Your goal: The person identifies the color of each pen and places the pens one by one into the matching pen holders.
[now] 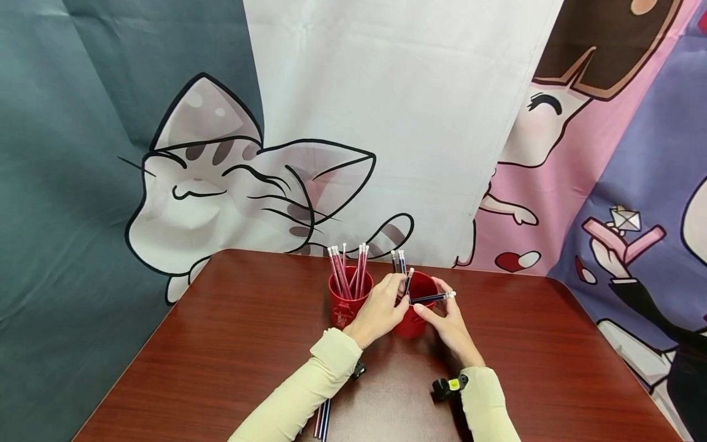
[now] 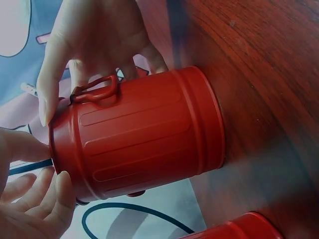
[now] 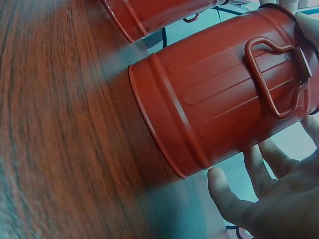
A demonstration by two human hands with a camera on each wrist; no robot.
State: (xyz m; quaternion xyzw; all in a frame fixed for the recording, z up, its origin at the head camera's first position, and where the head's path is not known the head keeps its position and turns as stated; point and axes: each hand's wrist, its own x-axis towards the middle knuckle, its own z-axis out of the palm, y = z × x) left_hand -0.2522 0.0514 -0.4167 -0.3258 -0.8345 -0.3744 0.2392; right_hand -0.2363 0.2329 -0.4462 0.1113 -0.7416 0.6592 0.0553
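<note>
Before me on the table stands a small red bucket (image 1: 410,323), upright, with wire handles at its sides. My left hand (image 1: 381,311) is at its left rim and pinches a dark pencil (image 1: 409,281) with a white eraser end. Around the right side of the bucket my right hand (image 1: 454,325) holds it, thumb at the near rim and fingers farther back. Another dark pencil (image 1: 433,298) leans across the opening toward the right hand. Several dark pencils (image 1: 401,261) rise at the bucket's back left. Their lower ends are hidden.
A second red bucket (image 1: 341,313) holding several pink pencils (image 1: 361,270) stands just left, close to the left hand. More pencils (image 1: 323,420) lie near the table's front, partly under the left sleeve. A printed cloth (image 1: 397,123) hangs behind the brown table (image 1: 237,344).
</note>
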